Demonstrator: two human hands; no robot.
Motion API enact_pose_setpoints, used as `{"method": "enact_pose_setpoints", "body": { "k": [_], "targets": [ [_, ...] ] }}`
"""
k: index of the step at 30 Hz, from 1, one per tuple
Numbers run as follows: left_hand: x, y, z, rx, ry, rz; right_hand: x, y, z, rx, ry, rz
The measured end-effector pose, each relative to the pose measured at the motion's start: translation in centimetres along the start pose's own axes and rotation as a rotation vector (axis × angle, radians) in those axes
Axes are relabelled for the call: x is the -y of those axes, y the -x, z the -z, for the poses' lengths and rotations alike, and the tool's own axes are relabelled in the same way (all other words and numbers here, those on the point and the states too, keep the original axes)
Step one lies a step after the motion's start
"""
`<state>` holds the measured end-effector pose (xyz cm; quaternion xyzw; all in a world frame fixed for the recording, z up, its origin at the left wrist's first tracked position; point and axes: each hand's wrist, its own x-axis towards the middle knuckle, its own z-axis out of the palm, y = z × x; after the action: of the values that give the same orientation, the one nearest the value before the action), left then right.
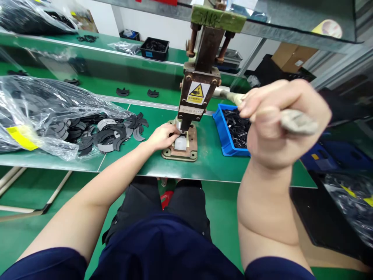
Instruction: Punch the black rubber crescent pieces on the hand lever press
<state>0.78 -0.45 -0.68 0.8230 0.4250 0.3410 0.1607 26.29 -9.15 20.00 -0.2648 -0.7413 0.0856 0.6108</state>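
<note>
While the pale lever handle [298,121] is gripped in the raised, closed right hand [282,105], which is partly blurred, a navy shirt [166,249] and dark trousers [186,202] are seen below it. Beyond the trousers, the green worktable [212,165] is reached by the left hand [163,137], whose curled fingers are placed at the base plate [166,154] of a hand press [199,58]. By its fingertips a small black piece [183,135] is set beneath the press ram, just behind a pale block [180,144]; whether it is pinched or only steadied cannot be told. To the right of the press, a blue bin [220,130] is filled with black parts [236,126]. To the left, flat crescent-shaped pieces [106,136] in black and grey are spilled from a clear plastic bag [43,97] marked with a yellow label [21,137]. On the press body a yellow warning sign [198,92] is fixed. Behind, two dark curved parts [153,93] are laid apart on a green strip [101,83]. Farther back, dark parts are held in a black bin [160,55], and a cardboard box [291,56] is seen at the right.
</note>
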Motion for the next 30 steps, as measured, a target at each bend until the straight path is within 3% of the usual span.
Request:
{"method": "enact_pose_setpoints", "body": {
  "k": [6,10,13,16,19,21,25,30],
  "targets": [
    [-0.1,0.4,-0.6,-0.054,0.026,-0.009,-2.0,6.7,-1.3,-0.01,0.047,0.108],
    [0.0,0.9,-0.2,-0.01,0.037,-0.026,-4.1,9.4,-2.6,-0.128,0.063,0.152],
    [1.3,2.3,2.5,-0.003,-0.062,-0.012,-4.7,9.6,-3.2,-0.191,0.058,0.154],
    [3.8,4.7,7.1,0.032,-0.252,0.076,-4.9,9.5,-3.4,-0.221,0.053,0.154],
    [6.6,6.8,11.3,0.192,-0.378,0.115,-4.9,9.4,-3.8,-0.263,0.054,0.161],
    [8.0,7.4,12.8,0.295,-0.448,0.13,-4.9,9.4,-4.0,-0.288,0.048,0.16],
    [9.2,6.4,13.3,0.426,-0.554,0.129,-4.8,9.4,-4.1,-0.288,0.039,0.157],
    [9.4,4.2,12.1,0.459,-0.438,0.069,-4.8,9.5,-3.7,-0.245,0.049,0.161]
  ]
}}
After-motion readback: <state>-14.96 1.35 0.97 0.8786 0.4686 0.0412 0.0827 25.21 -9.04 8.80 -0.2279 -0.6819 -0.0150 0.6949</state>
